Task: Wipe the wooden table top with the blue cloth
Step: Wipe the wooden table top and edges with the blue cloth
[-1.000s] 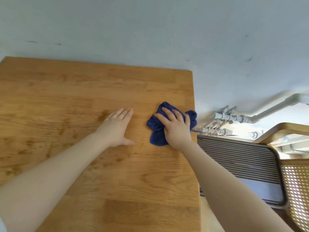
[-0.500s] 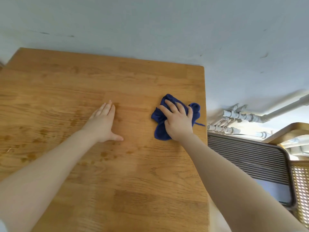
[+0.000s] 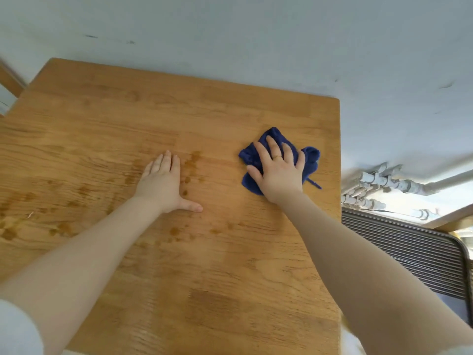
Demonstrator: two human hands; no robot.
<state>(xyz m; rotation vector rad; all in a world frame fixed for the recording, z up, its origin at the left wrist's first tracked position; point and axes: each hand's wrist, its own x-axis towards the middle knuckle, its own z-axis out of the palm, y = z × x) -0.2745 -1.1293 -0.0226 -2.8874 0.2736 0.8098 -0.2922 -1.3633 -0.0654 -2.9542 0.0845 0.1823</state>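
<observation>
Pressing the blue cloth (image 3: 311,160) flat, right hand (image 3: 280,172) splayed; left hand (image 3: 163,183) flat on table top (image 3: 230,278).

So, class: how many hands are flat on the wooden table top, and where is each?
2. The left hand rests bare on the table top near its middle; the right hand presses the blue cloth near the right edge.

head view looks steeply down, close over the table (image 3: 179,290) (single view).

Bare wooden table top (image 3: 210,290) lies open around 2 hands; the left hand (image 3: 163,185) rests flat just left of the cloth's path.
</observation>
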